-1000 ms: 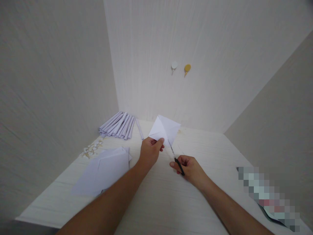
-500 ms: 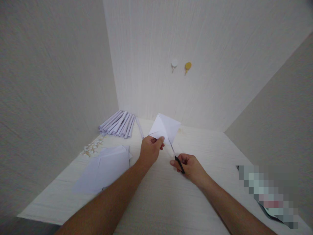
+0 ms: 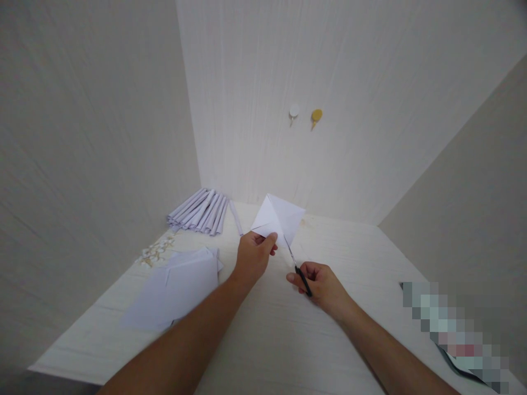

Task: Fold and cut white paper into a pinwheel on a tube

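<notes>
My left hand (image 3: 256, 253) pinches the lower left edge of a white square of paper (image 3: 284, 215) between thumb and fingers. Crease lines cross the paper, and it is held up above the table. A pair of black-handled scissors (image 3: 303, 280) is in my right hand (image 3: 319, 282), with fingers in the handles. The blades point up and to the left, and their tips meet the paper's lower edge just right of my left thumb. How far apart the blades are I cannot make out.
Several rolled paper tubes (image 3: 197, 214) lie at the back left, with one thin paper tube (image 3: 236, 218) apart. White paper sheets (image 3: 185, 293) lie left of my arm. A partly blurred-out object (image 3: 453, 334) is at the right. Two wall hooks (image 3: 316, 116) hang on the back wall.
The whole view has shifted slightly, so everything sits a little lower. The hands, paper and scissors keep nearly the same positions relative to each other.
</notes>
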`<state>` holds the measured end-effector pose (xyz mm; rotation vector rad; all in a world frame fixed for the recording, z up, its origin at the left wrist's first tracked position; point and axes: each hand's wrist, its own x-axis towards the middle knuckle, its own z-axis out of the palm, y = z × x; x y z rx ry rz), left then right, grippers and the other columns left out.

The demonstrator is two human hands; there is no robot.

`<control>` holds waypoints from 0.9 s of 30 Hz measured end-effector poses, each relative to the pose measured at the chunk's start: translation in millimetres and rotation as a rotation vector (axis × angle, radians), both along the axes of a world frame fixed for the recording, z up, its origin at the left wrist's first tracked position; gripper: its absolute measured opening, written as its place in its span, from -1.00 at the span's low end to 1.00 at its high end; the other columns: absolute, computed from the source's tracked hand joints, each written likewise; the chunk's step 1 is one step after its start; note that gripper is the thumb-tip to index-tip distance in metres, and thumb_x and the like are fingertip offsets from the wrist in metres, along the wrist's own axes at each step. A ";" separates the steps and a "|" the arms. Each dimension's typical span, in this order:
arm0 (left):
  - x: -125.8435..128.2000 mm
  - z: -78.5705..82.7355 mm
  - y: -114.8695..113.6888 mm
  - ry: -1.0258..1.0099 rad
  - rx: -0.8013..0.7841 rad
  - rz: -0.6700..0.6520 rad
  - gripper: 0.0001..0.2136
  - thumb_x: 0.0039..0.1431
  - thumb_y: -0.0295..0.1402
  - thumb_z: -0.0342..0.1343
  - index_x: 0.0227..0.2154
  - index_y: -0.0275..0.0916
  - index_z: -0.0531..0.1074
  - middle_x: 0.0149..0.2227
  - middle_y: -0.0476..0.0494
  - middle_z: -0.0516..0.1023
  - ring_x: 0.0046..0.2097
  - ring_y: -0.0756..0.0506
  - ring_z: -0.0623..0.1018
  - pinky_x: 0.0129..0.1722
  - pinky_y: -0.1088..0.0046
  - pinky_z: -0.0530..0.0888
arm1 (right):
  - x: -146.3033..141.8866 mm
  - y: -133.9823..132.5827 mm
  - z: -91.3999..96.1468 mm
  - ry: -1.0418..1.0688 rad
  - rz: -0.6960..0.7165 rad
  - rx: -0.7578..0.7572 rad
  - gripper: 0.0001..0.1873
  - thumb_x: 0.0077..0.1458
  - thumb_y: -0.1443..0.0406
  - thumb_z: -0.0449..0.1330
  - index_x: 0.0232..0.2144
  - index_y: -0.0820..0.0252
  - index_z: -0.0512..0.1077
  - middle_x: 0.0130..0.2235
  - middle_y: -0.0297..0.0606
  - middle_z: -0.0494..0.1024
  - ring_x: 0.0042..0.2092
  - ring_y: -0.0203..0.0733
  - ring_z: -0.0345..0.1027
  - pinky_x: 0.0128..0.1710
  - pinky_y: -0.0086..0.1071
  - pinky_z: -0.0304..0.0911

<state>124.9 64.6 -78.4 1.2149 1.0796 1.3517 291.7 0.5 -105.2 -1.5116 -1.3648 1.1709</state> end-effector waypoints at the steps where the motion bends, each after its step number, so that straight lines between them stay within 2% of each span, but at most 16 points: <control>1: -0.1 0.1 -0.1 0.001 0.001 0.000 -0.80 -0.01 -0.26 0.21 -0.62 -0.26 0.45 -0.65 -0.01 0.49 -0.60 0.02 0.44 -0.54 0.50 0.36 | -0.1 0.0 -0.2 -0.004 -0.004 0.001 -0.44 -0.19 -0.06 0.44 -0.66 0.12 0.21 -0.67 -0.46 0.32 -0.60 -0.40 -0.01 -0.59 -0.41 -0.13; 23: -0.5 0.6 -0.1 -0.002 0.010 -0.001 -0.79 -0.03 -0.25 0.21 -0.64 -0.25 0.45 -0.65 -0.02 0.48 -0.59 0.00 0.44 -0.54 0.49 0.38 | -3.8 -2.1 8.8 -0.028 -0.029 -0.008 -0.42 -0.27 -0.08 0.46 -0.68 0.11 0.21 -0.68 -0.45 0.32 -0.61 -0.40 0.00 -0.60 -0.41 -0.11; 27: -0.9 3.7 -2.1 0.000 0.008 0.005 -0.79 -0.03 -0.26 0.21 -0.65 -0.25 0.45 -0.66 -0.02 0.48 -0.59 0.00 0.44 -0.52 0.49 0.38 | -3.2 -0.7 5.2 -0.002 -0.031 -0.005 -0.41 -0.28 -0.09 0.47 -0.67 0.12 0.22 -0.68 -0.47 0.31 -0.61 -0.41 -0.01 -0.60 -0.42 -0.10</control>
